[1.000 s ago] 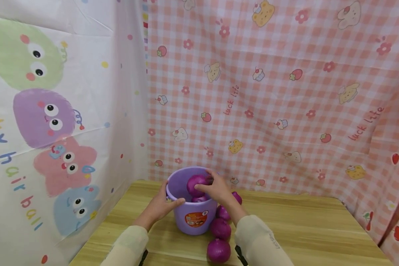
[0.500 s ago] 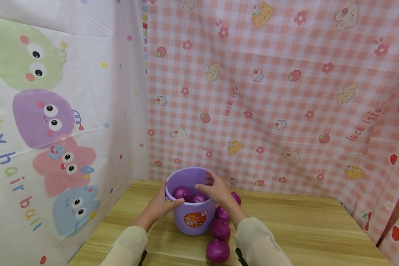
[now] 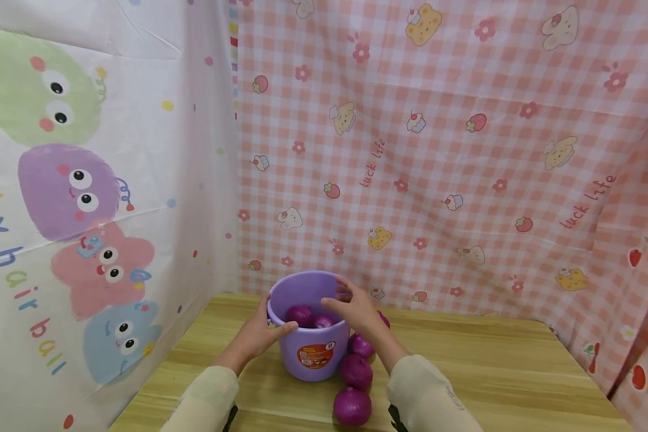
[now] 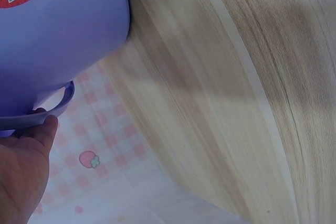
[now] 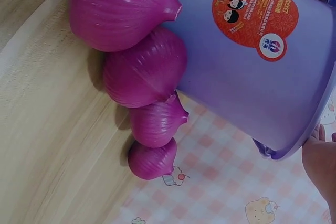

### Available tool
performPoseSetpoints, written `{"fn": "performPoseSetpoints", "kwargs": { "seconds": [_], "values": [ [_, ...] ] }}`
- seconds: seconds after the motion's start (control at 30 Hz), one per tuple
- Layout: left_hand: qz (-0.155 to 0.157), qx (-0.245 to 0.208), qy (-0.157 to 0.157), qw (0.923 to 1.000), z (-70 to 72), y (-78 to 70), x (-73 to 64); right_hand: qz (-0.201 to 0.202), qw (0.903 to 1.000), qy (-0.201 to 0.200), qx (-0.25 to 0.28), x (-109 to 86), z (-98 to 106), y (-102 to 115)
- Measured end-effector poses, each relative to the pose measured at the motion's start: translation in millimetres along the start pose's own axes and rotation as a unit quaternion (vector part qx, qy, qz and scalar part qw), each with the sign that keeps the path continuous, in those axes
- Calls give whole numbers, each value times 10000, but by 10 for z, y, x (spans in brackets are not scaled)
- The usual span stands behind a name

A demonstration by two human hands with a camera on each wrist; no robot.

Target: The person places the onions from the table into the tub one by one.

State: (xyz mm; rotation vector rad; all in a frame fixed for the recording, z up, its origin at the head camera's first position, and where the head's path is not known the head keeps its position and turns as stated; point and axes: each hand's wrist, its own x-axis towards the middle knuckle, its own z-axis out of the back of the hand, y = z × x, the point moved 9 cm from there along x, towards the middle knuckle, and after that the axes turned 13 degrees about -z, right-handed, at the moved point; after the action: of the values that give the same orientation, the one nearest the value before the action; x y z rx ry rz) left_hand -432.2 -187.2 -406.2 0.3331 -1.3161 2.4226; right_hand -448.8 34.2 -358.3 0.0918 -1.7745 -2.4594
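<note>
A purple bucket (image 3: 310,355) with a red label stands upright on the wooden table. Its left rim is gripped by my left hand (image 3: 259,331), thumb over the front edge; in the left wrist view the fingers (image 4: 46,129) curl at the rim by a side lug. Two purple-red onions, one on the left (image 3: 300,315) and another onion (image 3: 323,322) beside it, lie inside. Over the right side of the bucket's mouth, my right hand (image 3: 359,309) holds nothing, its fingers loosely bent. Whether it touches the rim is hard to tell.
Several onions stand in a row along the bucket's right side; the nearest onion (image 3: 352,407) is toward the table's front. The wooden table (image 3: 480,372) extends right. Behind hangs a pink checked cloth (image 3: 453,156), and a white printed cloth (image 3: 194,180) hangs on the left.
The onion in my right hand has been let go and now lies in the bucket beside the other one, after shifting slightly right. My left hand has kept its hold on the rim.
</note>
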Motion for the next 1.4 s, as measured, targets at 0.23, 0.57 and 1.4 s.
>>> {"fn": "performPoseSetpoints", "kwargs": {
  "seconds": [0.23, 0.57, 1.4],
  "values": [
    [82, 51, -2, 10000, 0, 3, -10, 99, 9999, -30, 131, -60, 100, -37],
    [-90, -12, -37, 10000, -3, -43, 17, 97, 9995, -94, 298, -113, 302, -149],
    [-82, 33, -6, 10000, -8, -18, 21, -113, 9999, 9, 9, -416, 532, -708]
  ]
}}
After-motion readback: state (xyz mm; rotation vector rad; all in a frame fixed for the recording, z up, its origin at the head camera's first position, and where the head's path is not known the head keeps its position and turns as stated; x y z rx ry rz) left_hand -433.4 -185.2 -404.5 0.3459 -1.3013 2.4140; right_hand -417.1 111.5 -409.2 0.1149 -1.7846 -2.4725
